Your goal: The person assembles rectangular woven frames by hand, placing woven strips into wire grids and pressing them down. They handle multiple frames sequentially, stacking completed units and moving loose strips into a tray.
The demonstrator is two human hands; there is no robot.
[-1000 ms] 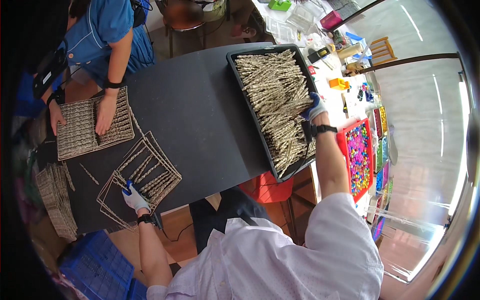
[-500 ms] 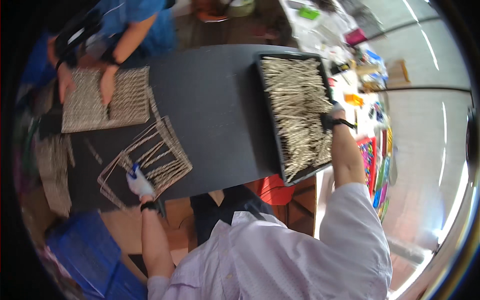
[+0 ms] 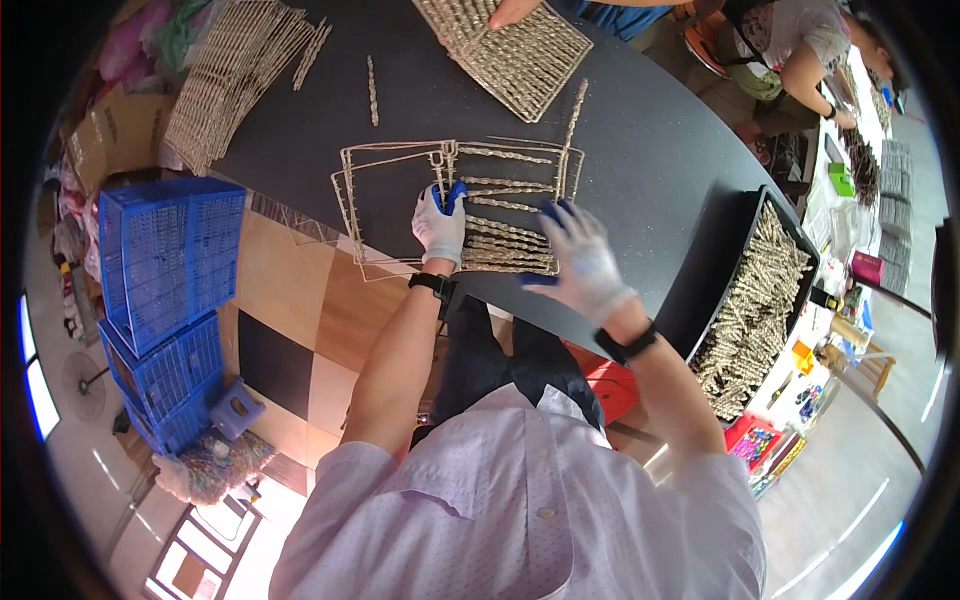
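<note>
While the left hand (image 3: 440,226) pinches the tan frame (image 3: 449,150), hold it steady and keep the twisted strips (image 3: 507,243) parallel. Right hand (image 3: 583,262) looks spread wide, though blurred.

Close to the table's (image 3: 640,205) near edge, the right hand (image 3: 580,262) is blurred and covers part of the frame's (image 3: 448,163) right side, while the left hand (image 3: 438,226) hides the lower part of its middle bar. By the far edge, the picture's top cuts off a woven panel (image 3: 530,65) and most of the co-worker whose hand (image 3: 512,11) overlaps it. Beyond the right corner, the beads (image 3: 757,446) are too small to tell apart.
</note>
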